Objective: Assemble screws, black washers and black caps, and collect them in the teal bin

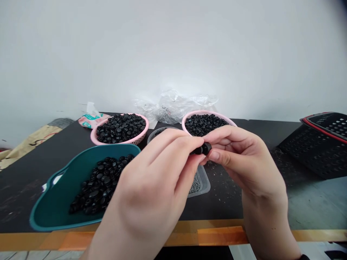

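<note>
Small black rounded plastic parts [206,148] are pinched between my hands above the table; how they join is hidden by my fingers. My left hand [157,173] is closed, with thumb and index finger gripping the left one. On the other side, the thumb and fingertips of my right hand [249,162] close on the right one. Beneath my hands stands a clear plastic tray [207,186] with thin metal pieces, partly covered. A teal basin [58,213] of shiny black round parts [99,184] sits left of my left hand.
Two pink baskets [93,137] [184,119] hold black parts at the back, with a round clear container [150,136] between them. Clear plastic bags [173,106] lie against the wall. A tissue pack [89,119] is back left; a black perforated basket [306,151] is right. Orange tape [221,235] lines the front edge.
</note>
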Action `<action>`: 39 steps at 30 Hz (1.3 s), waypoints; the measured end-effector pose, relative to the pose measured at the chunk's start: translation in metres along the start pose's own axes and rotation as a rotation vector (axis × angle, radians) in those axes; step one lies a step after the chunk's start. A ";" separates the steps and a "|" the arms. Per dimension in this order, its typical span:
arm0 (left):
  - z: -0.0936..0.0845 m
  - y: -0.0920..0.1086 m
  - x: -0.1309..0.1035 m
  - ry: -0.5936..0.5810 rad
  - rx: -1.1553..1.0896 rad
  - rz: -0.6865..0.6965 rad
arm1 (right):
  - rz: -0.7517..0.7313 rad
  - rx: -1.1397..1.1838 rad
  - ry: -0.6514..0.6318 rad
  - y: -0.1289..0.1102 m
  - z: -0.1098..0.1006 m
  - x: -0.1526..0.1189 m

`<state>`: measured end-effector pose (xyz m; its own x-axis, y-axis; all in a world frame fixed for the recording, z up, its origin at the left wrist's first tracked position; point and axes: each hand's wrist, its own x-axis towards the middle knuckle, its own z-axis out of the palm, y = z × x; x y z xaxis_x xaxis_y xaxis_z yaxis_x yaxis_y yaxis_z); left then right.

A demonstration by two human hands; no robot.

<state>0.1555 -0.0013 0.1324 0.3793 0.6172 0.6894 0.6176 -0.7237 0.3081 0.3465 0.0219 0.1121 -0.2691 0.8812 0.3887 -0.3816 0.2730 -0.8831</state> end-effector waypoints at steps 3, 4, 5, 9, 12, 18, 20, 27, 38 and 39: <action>0.008 -0.002 0.002 0.102 0.070 0.086 | -0.004 0.014 0.017 -0.001 0.002 -0.001; 0.012 -0.002 0.004 0.135 0.077 0.112 | -0.004 0.016 0.022 -0.001 0.002 -0.002; 0.015 -0.003 0.005 0.149 0.074 0.131 | 0.000 0.016 0.028 -0.001 0.004 -0.003; 0.023 -0.005 0.009 0.107 0.013 0.169 | -0.004 0.036 0.042 0.001 0.008 -0.003; 0.022 -0.006 0.010 0.104 -0.070 0.169 | -0.016 0.110 0.021 0.002 0.008 -0.001; 0.017 -0.008 0.010 0.161 -0.117 0.120 | 0.053 0.213 -0.034 0.000 0.004 0.000; 0.016 -0.008 0.011 0.148 -0.137 0.120 | 0.056 0.241 -0.055 0.000 0.004 -0.001; 0.013 -0.007 0.011 0.154 -0.156 0.145 | 0.044 0.289 -0.145 0.000 0.006 -0.004; 0.010 -0.003 0.008 0.255 -0.047 0.147 | 0.034 0.335 -0.160 -0.002 0.012 -0.006; 0.010 -0.003 0.008 0.260 -0.046 0.156 | 0.035 0.341 -0.164 -0.002 0.012 -0.006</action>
<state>0.1632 0.0089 0.1303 0.2745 0.4024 0.8733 0.5314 -0.8204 0.2110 0.3379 0.0116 0.1145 -0.4143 0.8067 0.4214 -0.6346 0.0759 -0.7691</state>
